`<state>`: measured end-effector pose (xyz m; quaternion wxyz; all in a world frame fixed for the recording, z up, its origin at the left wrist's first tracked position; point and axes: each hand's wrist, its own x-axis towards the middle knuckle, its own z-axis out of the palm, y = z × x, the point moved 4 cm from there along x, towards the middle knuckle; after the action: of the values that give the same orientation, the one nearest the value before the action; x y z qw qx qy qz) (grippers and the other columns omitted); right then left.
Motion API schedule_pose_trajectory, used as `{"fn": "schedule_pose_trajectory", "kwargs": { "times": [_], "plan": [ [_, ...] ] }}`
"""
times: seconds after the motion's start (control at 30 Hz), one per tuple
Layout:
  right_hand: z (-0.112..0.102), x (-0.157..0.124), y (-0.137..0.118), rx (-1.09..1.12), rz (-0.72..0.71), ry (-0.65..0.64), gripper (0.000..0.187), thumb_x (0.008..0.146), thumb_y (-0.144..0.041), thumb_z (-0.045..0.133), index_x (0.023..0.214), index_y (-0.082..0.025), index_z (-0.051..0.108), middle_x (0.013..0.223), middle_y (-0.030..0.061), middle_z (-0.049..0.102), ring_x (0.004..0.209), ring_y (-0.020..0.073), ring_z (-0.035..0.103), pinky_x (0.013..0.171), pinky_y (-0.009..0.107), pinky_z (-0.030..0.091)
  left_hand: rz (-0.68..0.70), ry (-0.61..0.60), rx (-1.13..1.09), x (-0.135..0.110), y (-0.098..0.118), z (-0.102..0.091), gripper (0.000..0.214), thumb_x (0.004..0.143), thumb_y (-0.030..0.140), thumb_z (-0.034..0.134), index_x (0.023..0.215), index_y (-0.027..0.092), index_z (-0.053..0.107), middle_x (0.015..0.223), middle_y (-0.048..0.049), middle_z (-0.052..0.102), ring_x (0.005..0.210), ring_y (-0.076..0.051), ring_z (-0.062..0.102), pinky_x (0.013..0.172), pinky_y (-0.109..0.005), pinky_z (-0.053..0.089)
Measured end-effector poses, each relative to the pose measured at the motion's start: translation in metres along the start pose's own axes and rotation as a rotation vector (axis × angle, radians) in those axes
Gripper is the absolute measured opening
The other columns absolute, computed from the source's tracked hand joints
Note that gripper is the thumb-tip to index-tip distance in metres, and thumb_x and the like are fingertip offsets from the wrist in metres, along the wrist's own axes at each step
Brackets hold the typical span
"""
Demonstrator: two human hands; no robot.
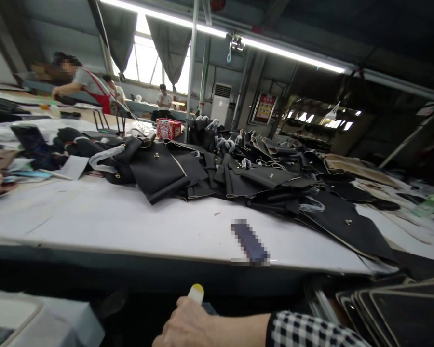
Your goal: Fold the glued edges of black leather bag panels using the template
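Observation:
My right hand (188, 323) comes in from the lower right, below the table's front edge, with a black-and-white checked sleeve (307, 332) behind it. Its fingers are wrapped round a white handle with a yellow end (196, 292); the rest of that object is hidden by the hand. My left hand does not show. Beyond, on the white tabletop (104, 217), lies a pixelated dark blue oblong thing (250, 242) close to the edge. Behind it spreads a heap of black leather-like bag pieces (162, 168), some with wrapped handles (106, 159) and small metal fittings.
A stack of dark panels with pale edges (408, 308) stands at the lower right. At the lower left is a grey-blue box-like surface (65, 318). A red patterned box (168, 128) sits behind the heap. Several people work further back, one in a red apron (101, 99).

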<state>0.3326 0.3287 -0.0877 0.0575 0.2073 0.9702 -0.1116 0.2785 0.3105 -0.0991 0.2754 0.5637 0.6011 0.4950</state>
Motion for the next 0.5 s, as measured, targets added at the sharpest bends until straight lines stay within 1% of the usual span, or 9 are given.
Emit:
{"fn": "schedule_pose_trajectory", "kwargs": {
  "times": [0.03,0.1,0.17,0.23,0.33,0.4,0.43,0.5],
  "plan": [
    [0.002,0.0,0.004,0.005,-0.024,0.018,0.041,0.088,-0.058,0.057,0.068,-0.023,0.063,0.049,-0.0082,0.06,0.039,0.0109,0.05,0.045,0.025,0.028,0.004,0.008,-0.003,0.008,0.004,0.015,0.028,0.074,0.049,0.061,0.099,0.045,0.073,0.053,0.0028,0.069,0.062,-0.032,0.071,0.055,-0.045,0.058],
    [0.005,-0.001,0.011,0.024,-0.074,0.011,0.029,0.087,-0.049,0.064,0.073,-0.024,0.065,0.054,-0.0087,0.063,0.042,0.0096,0.052,0.043,0.023,0.026,-0.002,0.028,-0.009,0.019,0.01,0.037,0.026,0.074,0.045,0.056,0.092,0.044,0.075,0.04,0.0019,0.06,0.058,-0.035,0.069,0.053,-0.048,0.056],
    [0.004,-0.002,0.014,0.048,-0.106,-0.036,0.019,0.086,-0.044,0.067,0.084,-0.025,0.068,0.062,-0.0074,0.067,0.047,0.0097,0.056,0.041,0.023,0.025,-0.01,0.045,-0.021,0.023,0.01,0.048,0.029,0.076,0.042,0.052,0.088,0.038,0.077,0.034,-0.0001,0.055,0.054,-0.036,0.069,0.054,-0.049,0.056],
    [-0.003,-0.002,0.013,0.074,-0.098,-0.091,0.021,0.088,-0.046,0.063,0.096,-0.027,0.069,0.069,-0.0057,0.071,0.05,0.0108,0.058,0.039,0.023,0.024,-0.016,0.044,-0.019,0.024,0.008,0.05,0.03,0.077,0.042,0.049,0.086,0.037,0.077,0.033,-0.0001,0.054,0.055,-0.035,0.069,0.055,-0.048,0.056],
    [-0.016,0.001,0.007,0.096,-0.053,-0.22,0.024,0.089,-0.045,0.061,0.107,-0.031,0.069,0.074,-0.005,0.072,0.051,0.0119,0.059,0.038,0.023,0.024,-0.023,0.01,0.011,0.024,0.003,0.049,0.024,0.077,0.045,0.052,0.083,0.045,0.075,0.034,0.0033,0.055,0.059,-0.034,0.07,0.052,-0.044,0.055],
    [-0.02,0.003,0.005,0.085,-0.009,-0.287,0.024,0.09,-0.046,0.058,0.106,-0.032,0.07,0.073,-0.0042,0.072,0.053,0.0131,0.061,0.038,0.022,0.025,-0.032,-0.04,0.006,0.023,0.002,0.053,0.018,0.075,0.048,0.056,0.08,0.047,0.074,0.036,0.0035,0.056,0.062,-0.034,0.071,0.051,-0.042,0.055],
    [-0.021,0.003,0.005,0.081,0.007,-0.289,0.027,0.092,-0.049,0.054,0.103,-0.032,0.071,0.073,-0.0033,0.072,0.054,0.014,0.061,0.038,0.023,0.024,-0.046,-0.073,-0.017,0.023,0.001,0.056,0.017,0.074,0.05,0.058,0.078,0.047,0.074,0.037,0.0031,0.057,0.064,-0.034,0.071,0.052,-0.042,0.055],
    [-0.018,0.001,0.004,0.073,0.02,-0.234,0.039,0.096,-0.054,0.041,0.094,-0.031,0.072,0.07,-0.0019,0.071,0.054,0.0158,0.062,0.038,0.025,0.022,-0.111,-0.156,-0.104,0.018,-0.003,0.057,0.018,0.075,0.055,0.057,0.078,0.047,0.074,0.04,0.0032,0.06,0.07,-0.033,0.072,0.058,-0.042,0.056]
  ]
}}
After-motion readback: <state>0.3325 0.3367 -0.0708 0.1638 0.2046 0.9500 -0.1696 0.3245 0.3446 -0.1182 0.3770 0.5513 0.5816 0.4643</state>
